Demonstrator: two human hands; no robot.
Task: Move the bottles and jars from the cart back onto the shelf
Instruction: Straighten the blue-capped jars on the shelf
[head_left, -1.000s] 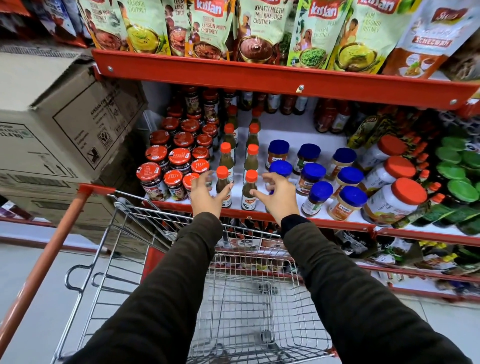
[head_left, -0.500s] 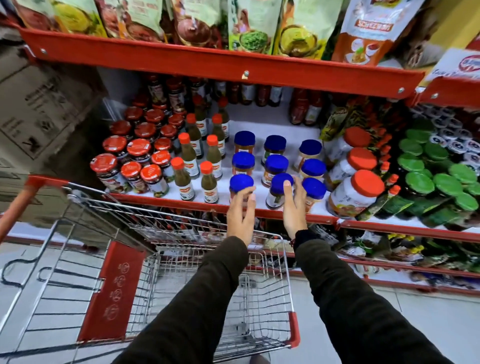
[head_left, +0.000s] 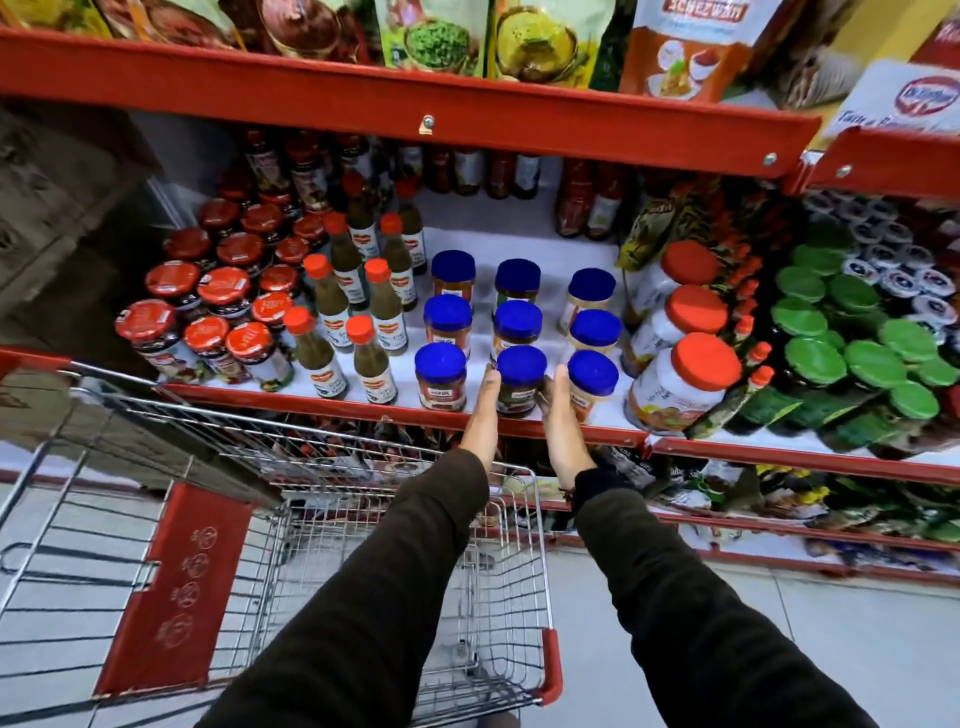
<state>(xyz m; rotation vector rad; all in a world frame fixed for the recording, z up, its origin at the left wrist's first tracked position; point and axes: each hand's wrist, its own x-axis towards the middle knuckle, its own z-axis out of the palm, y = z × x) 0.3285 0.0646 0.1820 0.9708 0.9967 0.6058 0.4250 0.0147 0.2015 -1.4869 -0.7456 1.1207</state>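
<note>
A blue-lidded jar (head_left: 521, 382) stands in the front row of the white shelf (head_left: 511, 236), just behind its red front edge (head_left: 311, 401). My left hand (head_left: 483, 415) presses flat on the jar's left side and my right hand (head_left: 563, 423) on its right side, so the jar is clasped between them. Its neighbours are a blue-lidded jar on the left (head_left: 440, 376) and another on the right (head_left: 592, 382). The wire cart (head_left: 291, 431) sits below my arms, and no bottle or jar shows in its basket.
Left of the blue-lidded jars stand green sauce bottles with orange caps (head_left: 370, 358) and red-lidded jars (head_left: 228, 343). Large orange-lidded jars (head_left: 680, 384) and green-lidded jars (head_left: 872, 358) fill the right. Pouches (head_left: 431, 41) hang above the upper red shelf. A cardboard box (head_left: 52, 208) is at the left.
My hands have moved right along the shelf front, from the orange-capped bottles to the blue-lidded jars, and now flank the middle front jar. The view has shifted right too.
</note>
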